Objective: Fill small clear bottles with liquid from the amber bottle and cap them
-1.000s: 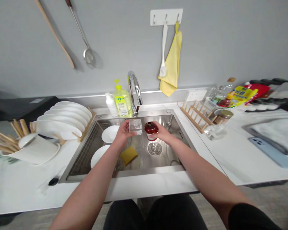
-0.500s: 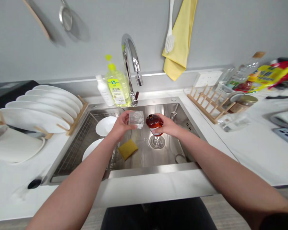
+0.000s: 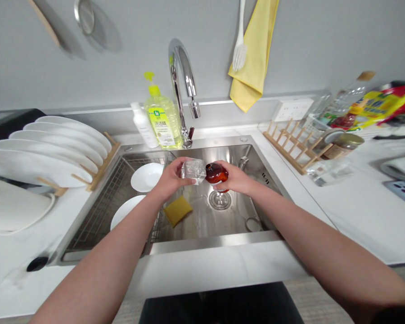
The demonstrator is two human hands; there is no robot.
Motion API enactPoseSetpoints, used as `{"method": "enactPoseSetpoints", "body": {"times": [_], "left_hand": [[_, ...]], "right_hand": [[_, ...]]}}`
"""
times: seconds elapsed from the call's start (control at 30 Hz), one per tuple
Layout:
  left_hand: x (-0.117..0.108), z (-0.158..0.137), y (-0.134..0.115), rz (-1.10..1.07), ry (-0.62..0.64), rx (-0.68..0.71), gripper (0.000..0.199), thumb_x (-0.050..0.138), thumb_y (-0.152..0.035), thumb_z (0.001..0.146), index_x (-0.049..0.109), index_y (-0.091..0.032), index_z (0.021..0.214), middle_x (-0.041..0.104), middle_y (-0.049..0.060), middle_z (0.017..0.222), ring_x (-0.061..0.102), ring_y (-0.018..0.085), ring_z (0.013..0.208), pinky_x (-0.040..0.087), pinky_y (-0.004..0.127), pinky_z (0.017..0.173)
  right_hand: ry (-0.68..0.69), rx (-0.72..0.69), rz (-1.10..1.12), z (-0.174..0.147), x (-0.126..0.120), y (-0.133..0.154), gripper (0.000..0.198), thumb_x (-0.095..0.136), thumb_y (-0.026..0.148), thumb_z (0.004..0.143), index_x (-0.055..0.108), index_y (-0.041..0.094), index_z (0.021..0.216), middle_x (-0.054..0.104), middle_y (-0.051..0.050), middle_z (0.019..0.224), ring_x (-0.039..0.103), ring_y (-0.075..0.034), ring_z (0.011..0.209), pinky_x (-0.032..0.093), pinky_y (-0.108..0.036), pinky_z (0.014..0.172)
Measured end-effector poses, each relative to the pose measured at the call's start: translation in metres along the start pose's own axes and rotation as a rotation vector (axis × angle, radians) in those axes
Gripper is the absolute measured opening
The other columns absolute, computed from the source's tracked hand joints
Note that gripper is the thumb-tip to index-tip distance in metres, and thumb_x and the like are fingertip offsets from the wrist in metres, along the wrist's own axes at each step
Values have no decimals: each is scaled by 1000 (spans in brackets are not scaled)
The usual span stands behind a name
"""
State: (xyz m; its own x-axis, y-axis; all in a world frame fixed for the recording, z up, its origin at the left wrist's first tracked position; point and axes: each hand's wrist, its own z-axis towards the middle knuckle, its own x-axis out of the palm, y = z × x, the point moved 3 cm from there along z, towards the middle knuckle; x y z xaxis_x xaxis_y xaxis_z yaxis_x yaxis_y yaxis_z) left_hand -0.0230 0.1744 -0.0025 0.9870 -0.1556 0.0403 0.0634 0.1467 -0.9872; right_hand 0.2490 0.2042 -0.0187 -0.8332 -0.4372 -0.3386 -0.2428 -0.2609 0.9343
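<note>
My left hand (image 3: 174, 177) is closed around a clear, square-sided glass container (image 3: 193, 171), tipped a little to the right above the sink. In my right hand (image 3: 232, 176) is an amber bottle (image 3: 217, 174) with an uncapped dark neck, leaning left so that its mouth is close beside the clear container. Whether the two touch I cannot tell. Both are held over the steel sink (image 3: 195, 227). Below them lies a yellow sponge (image 3: 178, 210), and the round drain (image 3: 220, 200) shows under the bottle.
White bowls (image 3: 147, 177) sit in a wire rack in the sink's left side. Behind stand the faucet (image 3: 185, 81), a dish soap bottle (image 3: 162, 119) and a white bottle (image 3: 143, 125). Plates (image 3: 37, 166) fill a wooden rack at left; another wooden rack (image 3: 285, 148) stands right.
The clear container has tipped toward the right, and the amber bottle leans further left, its mouth now closer to the container. The camera view has shifted slightly.
</note>
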Motion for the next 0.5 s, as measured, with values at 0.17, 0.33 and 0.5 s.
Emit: {"method": "enactPoseSetpoints", "body": {"times": [0.17,0.33,0.5], "left_hand": [[1,-2,-2,48,-4,-23,78,108,-20,52,77,-21,124,82,6,121,76,26,105,59,42,102],[0,-2,-1,105,12,-22,79,108,-23,53,78,-21,127,82,6,123,76,28,108,58,43,105],[-4,0,4,202,-5,-8,86,108,-26,55,76,-22,135,81,8,132,76,30,114,57,45,108]], "right_hand": [[13,5,-65,-1,-1,2,80,101,25,65,69,23,139,83,-6,127,79,-31,115,61,-46,108],[8,11,-131,-1,-1,4,77,99,21,66,70,23,137,84,-4,125,79,-29,112,61,-43,105],[4,9,-174,-3,0,9,74,99,18,68,71,23,137,84,-4,124,80,-28,112,61,-40,102]]}}
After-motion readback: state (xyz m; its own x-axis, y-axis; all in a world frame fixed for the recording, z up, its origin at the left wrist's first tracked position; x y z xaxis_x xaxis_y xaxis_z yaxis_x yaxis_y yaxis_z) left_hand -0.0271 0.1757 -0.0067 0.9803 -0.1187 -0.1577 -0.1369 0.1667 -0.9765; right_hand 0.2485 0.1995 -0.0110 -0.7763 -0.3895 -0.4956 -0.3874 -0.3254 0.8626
